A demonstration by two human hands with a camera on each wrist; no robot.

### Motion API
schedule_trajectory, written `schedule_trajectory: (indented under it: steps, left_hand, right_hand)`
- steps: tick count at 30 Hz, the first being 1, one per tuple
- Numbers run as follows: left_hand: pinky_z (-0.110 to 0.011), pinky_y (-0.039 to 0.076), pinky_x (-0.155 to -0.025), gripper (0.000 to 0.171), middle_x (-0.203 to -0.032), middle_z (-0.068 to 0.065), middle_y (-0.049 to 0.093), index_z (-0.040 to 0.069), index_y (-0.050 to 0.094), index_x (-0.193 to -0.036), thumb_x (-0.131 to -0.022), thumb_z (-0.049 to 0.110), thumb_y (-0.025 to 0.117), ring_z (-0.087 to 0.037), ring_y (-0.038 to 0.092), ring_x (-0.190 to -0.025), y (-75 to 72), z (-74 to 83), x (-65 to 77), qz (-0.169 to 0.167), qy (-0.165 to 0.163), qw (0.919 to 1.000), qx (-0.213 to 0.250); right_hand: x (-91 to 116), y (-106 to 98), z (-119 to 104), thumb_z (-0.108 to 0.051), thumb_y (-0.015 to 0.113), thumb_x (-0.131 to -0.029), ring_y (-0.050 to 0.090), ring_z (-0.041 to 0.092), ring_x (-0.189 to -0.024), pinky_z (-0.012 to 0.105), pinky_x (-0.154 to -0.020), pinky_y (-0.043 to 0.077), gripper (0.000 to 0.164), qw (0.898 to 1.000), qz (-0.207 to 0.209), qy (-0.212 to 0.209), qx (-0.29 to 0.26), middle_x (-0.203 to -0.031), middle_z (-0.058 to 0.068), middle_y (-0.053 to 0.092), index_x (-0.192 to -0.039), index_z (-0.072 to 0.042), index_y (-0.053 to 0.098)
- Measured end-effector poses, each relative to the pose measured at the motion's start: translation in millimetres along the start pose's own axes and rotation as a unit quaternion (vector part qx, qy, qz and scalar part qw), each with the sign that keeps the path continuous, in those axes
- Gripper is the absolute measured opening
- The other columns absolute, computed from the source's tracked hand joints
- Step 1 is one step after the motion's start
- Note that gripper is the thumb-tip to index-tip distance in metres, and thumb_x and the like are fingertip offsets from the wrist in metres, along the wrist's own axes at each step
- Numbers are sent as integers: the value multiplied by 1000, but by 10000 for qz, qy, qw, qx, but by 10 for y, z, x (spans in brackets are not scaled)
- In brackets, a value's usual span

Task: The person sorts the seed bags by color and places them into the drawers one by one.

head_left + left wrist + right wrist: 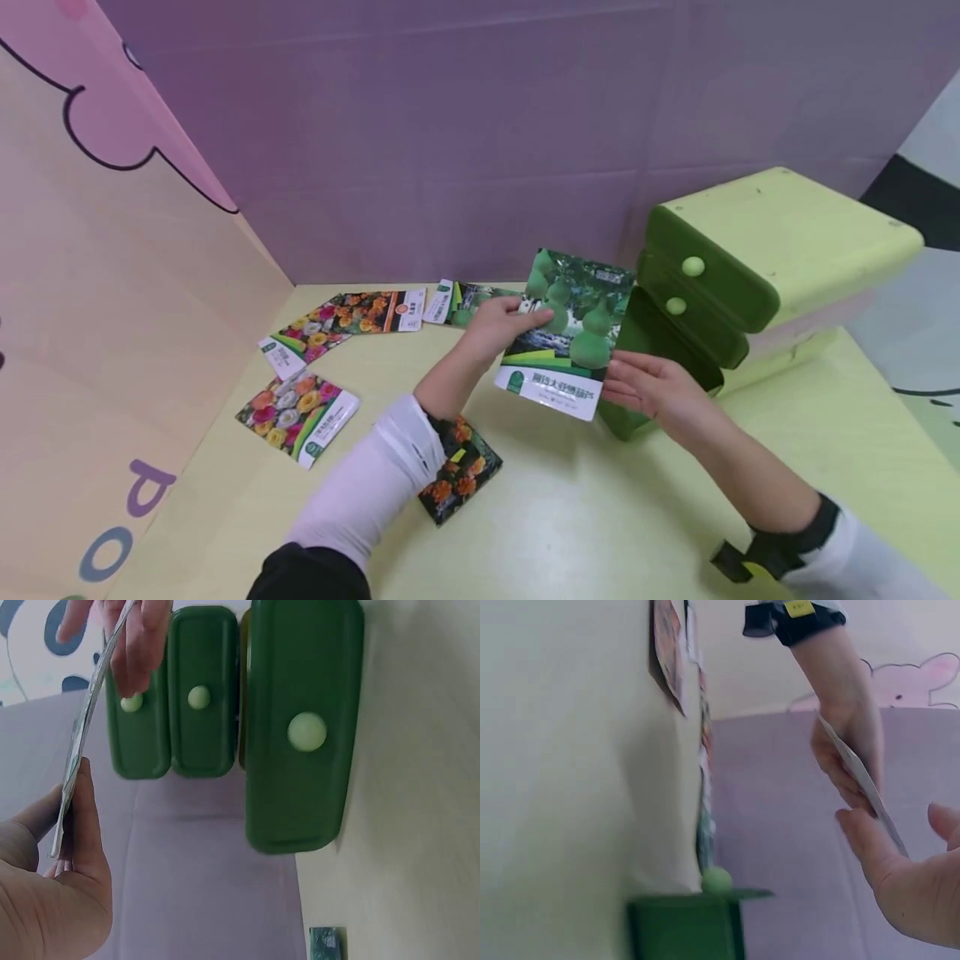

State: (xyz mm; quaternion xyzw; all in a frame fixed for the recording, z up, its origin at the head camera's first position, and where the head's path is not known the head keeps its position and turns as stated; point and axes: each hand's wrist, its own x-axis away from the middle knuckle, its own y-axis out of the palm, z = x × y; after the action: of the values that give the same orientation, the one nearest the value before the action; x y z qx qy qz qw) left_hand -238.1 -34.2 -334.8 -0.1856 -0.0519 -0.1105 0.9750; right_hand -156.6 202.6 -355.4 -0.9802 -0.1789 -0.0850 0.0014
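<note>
My left hand [498, 325] pinches a green seed packet [573, 325] with gourds pictured on it, thumb on its front and fingers behind. Raised above the table, the packet tilts with its picture facing up. My right hand [660, 392] is at the packet's lower right edge. Its fingers are straight and touch the back of the packet, while its thumb [945, 825] stands apart from it. Just behind is a small drawer cabinet [795, 233], with its bottom drawer [300, 787] pulled out. The packet and right hand hide part of that drawer.
Toward the back lie another gourd packet [480, 300] and an orange-flower packet [367, 312]. At the left are two packets with multicoloured flowers, one nearer [300, 417] and one farther [315, 329]. A dark orange-flower packet [465, 475] lies partly behind my left forearm. A purple wall [450, 125] stands behind.
</note>
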Motion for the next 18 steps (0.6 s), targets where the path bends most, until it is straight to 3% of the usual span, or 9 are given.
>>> schedule_trajectory:
  steps: [6,8,12,18]
  left_hand:
    - [-24,30,-54,50,-60,6,27,15,34,-66,-85,38,74,-11,31,-57,91,-37,-16,-141,125,9998,-96]
    - [-23,27,-52,52,-58,6,25,15,31,-65,-85,36,74,-10,27,-54,99,-44,-17,-159,136,9997,-79]
    - [-23,24,-52,53,-59,6,23,15,29,-65,-85,34,74,-11,24,-54,106,-50,-13,-152,95,9998,-114]
    - [-23,30,-54,47,-62,4,32,14,36,-68,-85,36,74,-11,33,-58,123,-71,-10,-274,-58,9993,-249]
  right_hand:
    - [-34,31,167,-19,54,-100,68,12,-100,31,-90,55,61,9972,-236,210,-678,-110,-1,70,-142,17,28]
    - [21,113,76,-16,52,-100,68,10,-98,28,-87,56,61,9967,-239,242,-738,-107,-1,70,-142,20,24]
    - [31,152,62,-11,49,-101,69,9,-95,27,-85,57,58,9972,-61,298,-683,-106,-1,69,-142,20,23]
    - [30,161,110,-9,49,-100,68,8,-94,28,-84,57,56,9985,178,358,-383,-109,2,69,-142,18,25]
